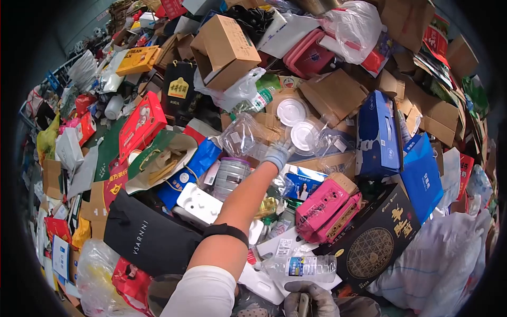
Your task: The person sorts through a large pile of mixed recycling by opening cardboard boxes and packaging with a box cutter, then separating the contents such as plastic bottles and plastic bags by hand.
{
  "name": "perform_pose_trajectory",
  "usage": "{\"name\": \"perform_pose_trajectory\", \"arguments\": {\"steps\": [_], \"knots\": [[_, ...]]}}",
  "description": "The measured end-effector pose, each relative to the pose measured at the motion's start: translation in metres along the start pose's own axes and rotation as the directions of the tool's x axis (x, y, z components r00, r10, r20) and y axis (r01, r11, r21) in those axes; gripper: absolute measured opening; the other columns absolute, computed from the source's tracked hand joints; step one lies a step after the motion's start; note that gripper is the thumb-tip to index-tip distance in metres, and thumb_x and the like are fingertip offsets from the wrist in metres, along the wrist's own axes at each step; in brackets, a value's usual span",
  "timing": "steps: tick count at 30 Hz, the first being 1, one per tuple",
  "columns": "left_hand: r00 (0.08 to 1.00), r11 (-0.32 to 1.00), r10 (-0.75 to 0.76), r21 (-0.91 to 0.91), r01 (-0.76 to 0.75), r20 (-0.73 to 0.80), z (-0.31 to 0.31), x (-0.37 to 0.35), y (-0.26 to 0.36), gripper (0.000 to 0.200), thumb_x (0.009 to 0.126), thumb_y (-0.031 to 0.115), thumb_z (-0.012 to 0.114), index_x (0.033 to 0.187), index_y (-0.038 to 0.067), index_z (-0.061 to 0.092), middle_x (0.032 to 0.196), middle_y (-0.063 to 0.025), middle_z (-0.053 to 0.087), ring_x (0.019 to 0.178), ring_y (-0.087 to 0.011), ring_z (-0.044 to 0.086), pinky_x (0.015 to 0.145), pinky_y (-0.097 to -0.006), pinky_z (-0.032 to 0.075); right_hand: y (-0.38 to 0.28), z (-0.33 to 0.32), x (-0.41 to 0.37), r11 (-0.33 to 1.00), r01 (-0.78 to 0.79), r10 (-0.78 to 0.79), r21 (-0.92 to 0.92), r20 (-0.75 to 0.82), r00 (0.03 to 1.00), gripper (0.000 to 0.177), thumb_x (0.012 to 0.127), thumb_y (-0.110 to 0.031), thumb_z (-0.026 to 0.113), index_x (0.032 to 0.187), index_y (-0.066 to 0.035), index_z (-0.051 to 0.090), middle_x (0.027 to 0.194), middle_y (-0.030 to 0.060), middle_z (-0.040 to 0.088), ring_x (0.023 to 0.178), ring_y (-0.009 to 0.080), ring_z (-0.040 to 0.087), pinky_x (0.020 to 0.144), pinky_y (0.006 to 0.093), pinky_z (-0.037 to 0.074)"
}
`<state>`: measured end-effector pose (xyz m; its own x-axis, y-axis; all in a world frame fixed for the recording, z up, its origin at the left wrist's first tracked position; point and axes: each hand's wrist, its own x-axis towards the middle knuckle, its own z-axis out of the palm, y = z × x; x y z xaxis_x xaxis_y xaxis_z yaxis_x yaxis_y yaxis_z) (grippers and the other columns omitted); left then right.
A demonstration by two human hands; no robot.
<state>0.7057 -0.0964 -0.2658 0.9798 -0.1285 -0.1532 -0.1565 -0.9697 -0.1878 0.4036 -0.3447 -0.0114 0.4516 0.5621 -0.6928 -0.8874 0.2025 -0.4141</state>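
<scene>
Black bag (150, 232) reads VSARNNI; left hand (277, 154), grip unclear, is near lids (303, 136); right hand (318, 301) clasps a tool (303, 306).

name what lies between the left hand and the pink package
In the head view, a printed blue box lies between the left hand and the pink package.
</scene>
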Motion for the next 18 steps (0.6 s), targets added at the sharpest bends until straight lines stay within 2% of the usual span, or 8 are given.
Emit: {"name": "perform_pose_trajectory", "arguments": {"steps": [1,4,7,10,14,15,16,18], "knots": [[0.998,0.996,0.051,0.074,-0.049,-0.033,0.022,0.021,-0.01,0.061,0.08,0.024,0.058,0.137,0.023,0.036,0.147,-0.0085,0.024,0.137,-0.0282,0.021,0.109,-0.0513,0.016,-0.002,-0.001,0.002,1.0,-0.012,0.012,-0.002,-0.019,1.0,0.044,0.095,-0.041,0.042,0.113,-0.001,0.05,0.073,0.0064,0.056,0.049,0.0076,0.048,0.041,0.0191,0.038],[0.978,0.955,0.118,0.248,-0.159,0.174,-0.004,0.022,-0.018,0.06,0.081,0.025,0.057,0.137,0.022,0.037,0.147,-0.0058,0.026,0.137,-0.0277,0.021,0.107,-0.0559,0.016,0.0,-0.001,0.01,0.998,-0.055,0.055,-0.003,-0.045,0.997,0.045,0.095,-0.041,0.042,0.113,-0.001,0.05,0.073,0.0063,0.056,0.049,0.0076,0.048,0.041,0.0192,0.038],[0.93,0.808,0.128,0.508,-0.299,0.344,0.006,0.025,-0.01,0.057,0.085,0.029,0.051,0.139,0.021,0.033,0.148,-0.0025,0.023,0.137,-0.024,0.02,0.105,-0.0592,0.015,0.001,0.003,0.017,0.996,-0.087,0.086,-0.004,-0.043,0.995,0.045,0.094,-0.041,0.042,0.113,-0.001,0.05,0.073,0.0063,0.056,0.049,0.0075,0.048,0.041,0.0192,0.038],[0.904,0.561,0.196,0.713,-0.421,0.38,0.006,0.012,-0.004,0.058,0.086,0.031,0.048,0.14,0.018,0.031,0.149,-0.0003,0.022,0.137,-0.024,0.019,0.106,-0.0586,0.014,0.005,0.009,0.019,0.995,-0.102,0.102,-0.002,-0.013,0.995,0.045,0.094,-0.041,0.042,0.112,-0.001,0.05,0.073,0.0063,0.056,0.049,0.0075,0.048,0.041,0.0192,0.038],[0.894,0.451,0.375,0.795,-0.406,0.244,0.025,0.005,-0.031,0.055,0.09,0.028,0.041,0.141,0.015,0.028,0.149,-0.0017,0.021,0.138,-0.0248,0.017,0.106,-0.059,0.014,0.012,0.014,0.014,0.997,-0.078,0.079,-0.016,0.029,0.996,0.045,0.094,-0.042,0.043,0.112,-0.001,0.05,0.073,0.0062,0.056,0.049,0.0074,0.048,0.04,0.0192,0.038],[0.92,0.502,0.343,0.791,-0.348,0.187,0.023,-0.008,-0.038,0.054,0.09,0.026,0.039,0.142,0.016,0.028,0.149,-0.0037,0.021,0.136,-0.0262,0.021,0.106,-0.059,0.013,0.012,0.016,0.013,0.998,-0.068,0.069,-0.016,0.042,0.997,0.045,0.094,-0.042,0.043,0.112,-0.001,0.05,0.073,0.0062,0.056,0.049,0.0074,0.048,0.04,0.0192,0.038],[0.951,0.549,0.251,0.782,-0.293,0.18,0.022,-0.02,-0.045,0.046,0.09,0.023,0.041,0.135,0.014,0.041,0.142,-0.007,0.037,0.133,-0.0287,0.029,0.102,-0.0598,0.023,0.011,0.018,0.011,0.999,-0.051,0.052,-0.017,0.052,0.997,0.046,0.094,-0.042,0.043,0.112,-0.001,0.05,0.073,0.0062,0.056,0.049,0.0074,0.048,0.04,0.0192,0.038],[0.885,0.801,0.042,0.514,-0.307,0.464,-0.028,-0.048,-0.061,0.035,0.089,0.021,0.045,0.122,0.013,0.054,0.127,-0.0093,0.053,0.112,-0.029,0.054,0.09,-0.0574,0.037,0.008,0.02,0.008,0.999,-0.018,0.021,-0.029,0.079,0.997,0.046,0.094,-0.042,0.043,0.112,-0.001,0.05,0.073,0.0062,0.056,0.049,0.0074,0.048,0.04,0.0192,0.038]]}}
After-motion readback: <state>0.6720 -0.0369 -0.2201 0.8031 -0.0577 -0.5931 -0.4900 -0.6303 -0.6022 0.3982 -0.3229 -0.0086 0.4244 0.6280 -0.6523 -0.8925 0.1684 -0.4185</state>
